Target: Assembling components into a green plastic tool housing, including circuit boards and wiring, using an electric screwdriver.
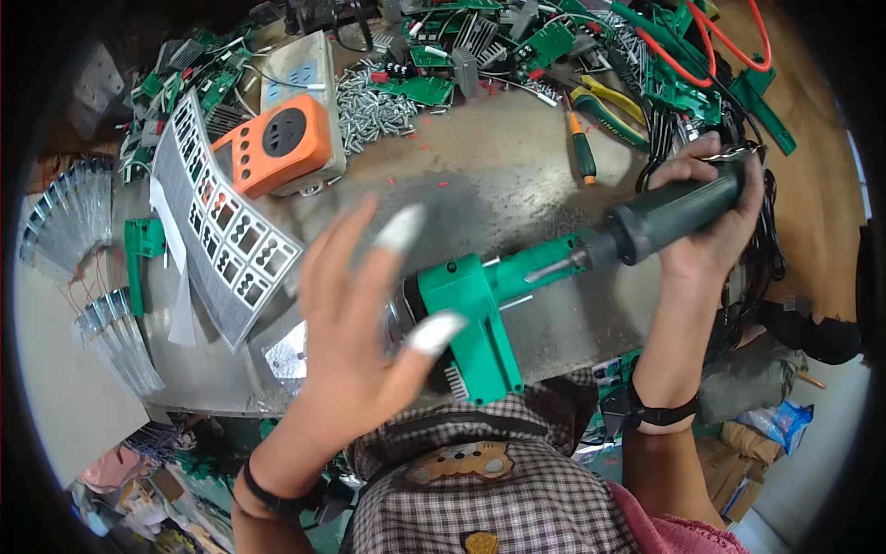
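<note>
My right hand [703, 242] is closed around a dark electric screwdriver [672, 212], held tilted with its bit pointing left and down. The bit's tip is over or against the tubular part of a green plastic tool housing [475, 309]; whether it touches cannot be told. This housing lies near the table's front edge, one arm hanging toward my apron. My left hand [355, 319], smeared by motion, has its fingers spread just left of the housing, with white covers on two fingertips. It holds nothing that I can see, and partly hides the housing's left end.
A printed label sheet [231, 245] and an orange socket meter [281, 143] sit at left. Behind are loose screws [374, 111], circuit boards [540, 46], yellow-green pliers [609, 111] and a small screwdriver [580, 148]. Black cables [761, 235] hang at right. Another green part [138, 258] lies far left.
</note>
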Tool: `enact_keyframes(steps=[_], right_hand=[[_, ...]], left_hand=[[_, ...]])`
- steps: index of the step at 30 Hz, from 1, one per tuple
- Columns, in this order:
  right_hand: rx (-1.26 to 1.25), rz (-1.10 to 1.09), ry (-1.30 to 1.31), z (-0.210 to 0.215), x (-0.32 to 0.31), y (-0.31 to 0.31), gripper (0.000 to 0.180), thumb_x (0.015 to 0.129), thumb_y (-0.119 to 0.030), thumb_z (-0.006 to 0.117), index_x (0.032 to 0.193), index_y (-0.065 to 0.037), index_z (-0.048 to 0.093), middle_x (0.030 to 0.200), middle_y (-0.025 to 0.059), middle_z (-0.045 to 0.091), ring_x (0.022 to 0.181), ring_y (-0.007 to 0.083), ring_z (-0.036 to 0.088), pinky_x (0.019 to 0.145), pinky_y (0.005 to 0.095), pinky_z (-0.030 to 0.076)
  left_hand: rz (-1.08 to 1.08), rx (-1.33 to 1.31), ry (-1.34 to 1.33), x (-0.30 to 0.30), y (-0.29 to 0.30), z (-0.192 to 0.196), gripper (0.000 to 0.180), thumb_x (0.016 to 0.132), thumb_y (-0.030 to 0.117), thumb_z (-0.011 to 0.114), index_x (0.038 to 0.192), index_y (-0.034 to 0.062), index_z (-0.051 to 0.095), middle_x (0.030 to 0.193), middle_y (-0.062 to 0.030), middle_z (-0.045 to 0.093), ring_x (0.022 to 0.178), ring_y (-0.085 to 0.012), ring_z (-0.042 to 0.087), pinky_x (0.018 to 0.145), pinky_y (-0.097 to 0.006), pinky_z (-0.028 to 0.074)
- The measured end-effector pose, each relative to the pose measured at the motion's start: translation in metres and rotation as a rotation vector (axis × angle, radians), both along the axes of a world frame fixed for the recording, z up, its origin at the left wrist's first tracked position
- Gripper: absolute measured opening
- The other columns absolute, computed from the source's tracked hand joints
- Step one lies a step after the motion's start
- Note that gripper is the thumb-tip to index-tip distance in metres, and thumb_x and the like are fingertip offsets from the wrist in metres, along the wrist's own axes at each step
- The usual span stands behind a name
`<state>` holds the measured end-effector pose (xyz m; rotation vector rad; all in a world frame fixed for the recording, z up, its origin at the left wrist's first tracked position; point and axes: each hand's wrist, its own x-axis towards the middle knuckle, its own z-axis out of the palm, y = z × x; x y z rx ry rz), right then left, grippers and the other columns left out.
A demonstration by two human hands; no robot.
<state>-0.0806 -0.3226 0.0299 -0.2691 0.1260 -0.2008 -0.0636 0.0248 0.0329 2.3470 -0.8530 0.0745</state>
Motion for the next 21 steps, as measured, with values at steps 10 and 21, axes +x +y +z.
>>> enact_keyframes(steps=[10,21], right_hand=[[-0.076,-0.079,0.019,-0.025,0.023,0.025,0.041,0.091,-0.047,0.062,0.096,-0.006,0.058,0.076,-0.0027,0.053,0.064,0.0114,0.052,0.068,0.0326,0.044],[-0.02,-0.057,0.015,-0.022,0.019,0.02,0.034,0.093,-0.041,0.061,0.097,-0.008,0.053,0.076,-0.0035,0.05,0.065,0.0108,0.051,0.069,0.0322,0.044]], left_hand=[[-0.091,-0.023,0.147,-0.006,0.034,-0.026,0.07,0.071,0.031,0.081,0.13,-0.0011,0.064,0.119,-0.0158,0.064,0.099,-0.0344,0.06,0.086,-0.043,0.046],[-0.123,-0.003,0.144,0.001,0.035,-0.025,0.066,0.069,0.032,0.077,0.127,0.0013,0.067,0.119,-0.0125,0.066,0.098,-0.031,0.062,0.082,-0.043,0.047]])
